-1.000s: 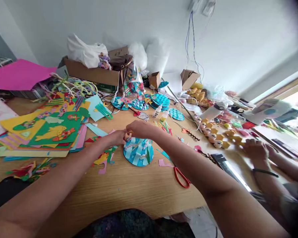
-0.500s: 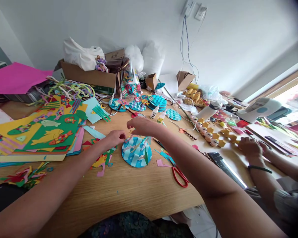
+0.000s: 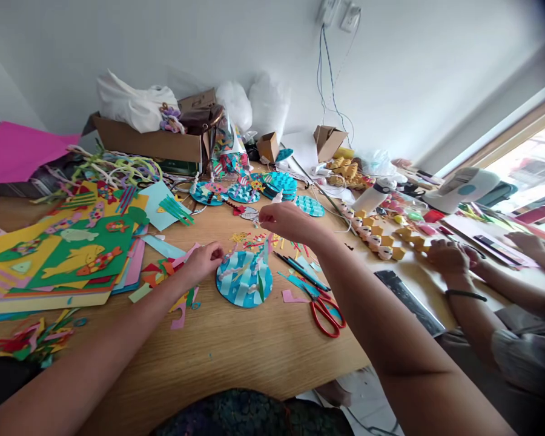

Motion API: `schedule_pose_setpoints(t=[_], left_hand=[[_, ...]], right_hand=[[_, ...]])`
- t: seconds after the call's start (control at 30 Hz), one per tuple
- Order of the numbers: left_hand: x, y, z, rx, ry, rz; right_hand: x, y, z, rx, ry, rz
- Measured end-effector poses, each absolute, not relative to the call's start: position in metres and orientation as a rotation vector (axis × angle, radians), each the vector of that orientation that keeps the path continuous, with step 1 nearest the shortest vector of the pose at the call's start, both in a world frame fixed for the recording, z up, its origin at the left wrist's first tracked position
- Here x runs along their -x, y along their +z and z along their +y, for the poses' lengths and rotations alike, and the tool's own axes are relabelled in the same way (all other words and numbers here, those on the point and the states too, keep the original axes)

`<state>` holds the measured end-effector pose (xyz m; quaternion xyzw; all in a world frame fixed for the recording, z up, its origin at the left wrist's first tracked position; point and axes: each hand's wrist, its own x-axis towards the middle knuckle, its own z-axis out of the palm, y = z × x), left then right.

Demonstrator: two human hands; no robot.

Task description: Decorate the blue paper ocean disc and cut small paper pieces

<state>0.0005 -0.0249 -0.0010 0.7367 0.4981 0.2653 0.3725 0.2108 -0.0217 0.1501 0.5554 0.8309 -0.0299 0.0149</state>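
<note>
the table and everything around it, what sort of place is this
Probably a craft workroom: red-handled scissors among paper scraps, a stack of coloured sheets with fish cut-outs, and blue striped discs.

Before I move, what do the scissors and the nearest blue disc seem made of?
The scissors have handles like smooth plastic, from their even red. The blue disc seems matte paper or card, being flat with pale strips; thin foam is possible.
</note>
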Motion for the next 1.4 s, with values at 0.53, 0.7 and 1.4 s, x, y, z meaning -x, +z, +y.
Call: schedule_pose_setpoints(t=[0.53,0.7,1.4], left_hand=[[-0.004,-0.011,-0.023,-1.877,0.672,1.267],[-0.004,-0.010,-0.022,-1.904,0.656,1.315],[-0.008,0.007,-0.010,-2.045,0.362,1.408]], right_hand=[[-0.175,0.118,-0.011,-1.296,-0.271,2.642],[-0.158,0.119,-0.014,-1.210,-0.202,2.620],[-0.147,0.118,-0.024,-1.179,-0.213,2.614]])
